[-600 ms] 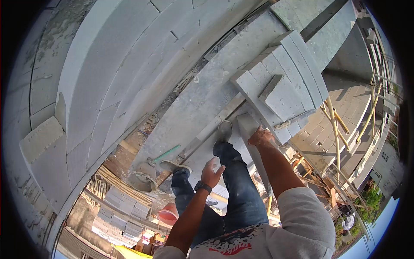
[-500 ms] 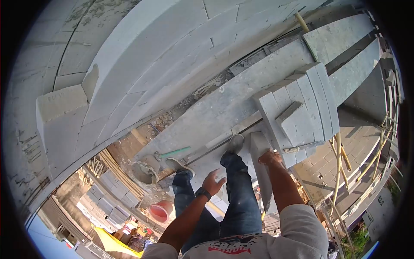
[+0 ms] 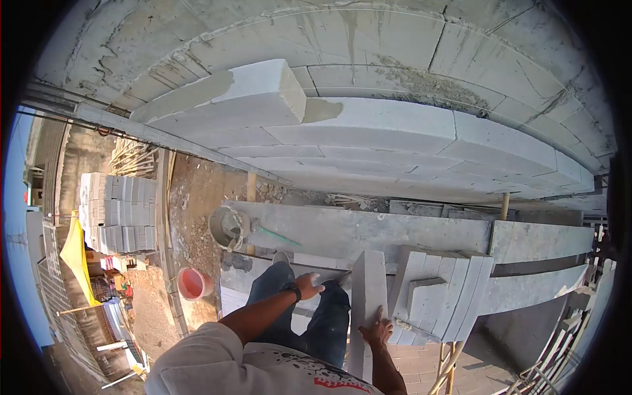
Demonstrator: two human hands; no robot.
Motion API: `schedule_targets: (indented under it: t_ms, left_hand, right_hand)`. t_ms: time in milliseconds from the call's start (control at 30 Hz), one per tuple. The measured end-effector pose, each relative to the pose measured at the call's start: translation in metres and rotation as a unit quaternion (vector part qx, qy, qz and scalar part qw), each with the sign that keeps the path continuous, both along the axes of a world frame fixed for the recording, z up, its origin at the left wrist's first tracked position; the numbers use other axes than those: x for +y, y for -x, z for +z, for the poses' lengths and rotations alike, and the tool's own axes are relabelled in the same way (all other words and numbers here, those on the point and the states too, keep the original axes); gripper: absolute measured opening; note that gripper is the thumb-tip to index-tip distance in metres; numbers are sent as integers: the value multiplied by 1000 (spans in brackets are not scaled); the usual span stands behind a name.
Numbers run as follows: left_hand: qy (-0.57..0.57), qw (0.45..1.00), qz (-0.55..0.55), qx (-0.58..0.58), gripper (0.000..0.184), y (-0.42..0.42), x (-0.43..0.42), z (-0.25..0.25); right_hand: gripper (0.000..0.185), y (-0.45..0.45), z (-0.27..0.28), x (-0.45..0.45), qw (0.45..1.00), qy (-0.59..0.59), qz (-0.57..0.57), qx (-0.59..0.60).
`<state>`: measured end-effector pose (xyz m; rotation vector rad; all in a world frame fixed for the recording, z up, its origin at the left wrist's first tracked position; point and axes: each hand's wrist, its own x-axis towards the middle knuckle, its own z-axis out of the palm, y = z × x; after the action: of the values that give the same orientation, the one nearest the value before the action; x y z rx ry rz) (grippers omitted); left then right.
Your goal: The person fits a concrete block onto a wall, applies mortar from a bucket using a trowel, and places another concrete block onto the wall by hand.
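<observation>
A long pale-grey lightweight concrete block (image 3: 368, 280) stands on edge in front of me, right of my legs. My right hand (image 3: 377, 329) grips its right side, fingers spread on the face; the thumb side is partly hidden. My left hand (image 3: 307, 288), with a dark watch at the wrist, hovers over my legs with its fingers apart, holding nothing. Just right of the held block is a stack of similar blocks (image 3: 454, 289), with a shorter piece (image 3: 426, 299) lying on top. Ahead, a block (image 3: 263, 92) with grey mortar on its end sits on the wall (image 3: 388, 125).
Planks (image 3: 368, 227) run along the wall as a platform. At its left end are a mortar bucket (image 3: 245, 230) and a thin green tool (image 3: 280, 237). A red bucket (image 3: 195, 284) is lower left, on the ground below. Bamboo poles (image 3: 449, 368) rise at the platform's right edge.
My view has turned and moved nearer the wall. The held block now stands more upright in the view, and my right hand is lower on its side. My left hand stays open.
</observation>
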<state>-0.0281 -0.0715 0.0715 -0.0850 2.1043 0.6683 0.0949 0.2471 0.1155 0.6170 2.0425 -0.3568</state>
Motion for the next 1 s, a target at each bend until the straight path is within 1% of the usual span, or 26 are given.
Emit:
schedule_targets:
  t_ms: [100, 133, 167, 200, 233, 267, 300, 367, 400, 500, 533, 633, 667, 767, 800, 900, 967, 1000]
  left_hand:
    - [-75, 982, 154, -76, 77, 15, 30, 17]
    - [-153, 949, 230, -153, 85, 18, 30, 10]
    - [-180, 909, 321, -197, 90, 27, 33, 23]
    - [-206, 856, 408, -241, 94, 39, 36, 42]
    - [-231, 792, 487, -286, 99, 49, 36, 63]
    - [-272, 762, 499, -311, 111, 59, 31, 82]
    - [-323, 720, 513, -338, 113, 67, 27, 99]
    - [-417, 629, 530, -388, 118, 88, 10, 130]
    - [-506, 552, 518, -414, 122, 97, -4, 143]
    - [-653, 533, 417, -340, 117, 134, -58, 180]
    - [-661, 520, 436, -319, 103, 145, -77, 195]
    - [-709, 541, 401, -210, 90, 181, -139, 248]
    - [-735, 522, 388, -193, 80, 193, -158, 254]
    - [-739, 544, 395, -45, 76, 224, -203, 317]
    - [-758, 524, 389, -6, 74, 232, -213, 330]
    - [-773, 487, 395, 98, 67, 257, -232, 402]
    - [-762, 463, 428, 149, 61, 284, -235, 438]
    - [-755, 452, 443, 173, 58, 297, -238, 450]
  right_hand:
    - [125, 38, 81, -8, 995, 15, 63, 71]
    - [126, 56, 112, -12, 992, 21, 84, 94]
    - [127, 74, 142, -18, 987, 28, 104, 116]
    - [126, 90, 170, -25, 980, 21, 136, 145]
    - [126, 105, 198, -30, 970, 23, 164, 177]
    - [126, 122, 226, -36, 959, 27, 190, 210]
    - [126, 138, 255, -44, 946, 30, 217, 241]
    - [123, 179, 317, -63, 934, 69, 230, 265]
    - [122, 199, 345, -76, 928, 91, 235, 274]
    - [122, 251, 408, -122, 878, 82, 327, 341]
    - [118, 270, 420, -134, 859, 100, 348, 362]
    - [111, 322, 477, -189, 823, 114, 413, 373]
    - [106, 335, 496, -209, 813, 111, 424, 384]
    - [107, 372, 545, -252, 767, 102, 472, 423]
    - [108, 385, 566, -264, 740, 101, 497, 441]
    - [111, 423, 627, -286, 732, 188, 453, 473]
    - [110, 452, 658, -295, 663, 229, 468, 537]
    - [117, 470, 672, -303, 652, 222, 482, 541]
